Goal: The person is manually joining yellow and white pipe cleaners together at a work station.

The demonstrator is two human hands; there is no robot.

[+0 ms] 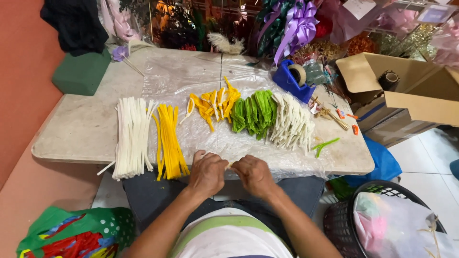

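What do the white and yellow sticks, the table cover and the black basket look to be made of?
White sticks and yellow sticks: probably fuzzy pipe cleaners, with a matte, soft-edged look. Table cover: thin clear plastic film, glossy and wrinkled. Black basket: likely moulded plastic, with a perforated wall.

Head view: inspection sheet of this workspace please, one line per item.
Surface: pale table with a clear plastic sheet over it.
Job's things: small pale piece pinched between both hands at the near edge; too small to identify.
Clutter: white stems, yellow stems, folded yellow, green and white pieces, blue tape dispenser.
Grippers: left hand and right hand, fingers closed.
Cables: nothing seen.
Surroundings: cardboard box, black basket, purple ribbon.
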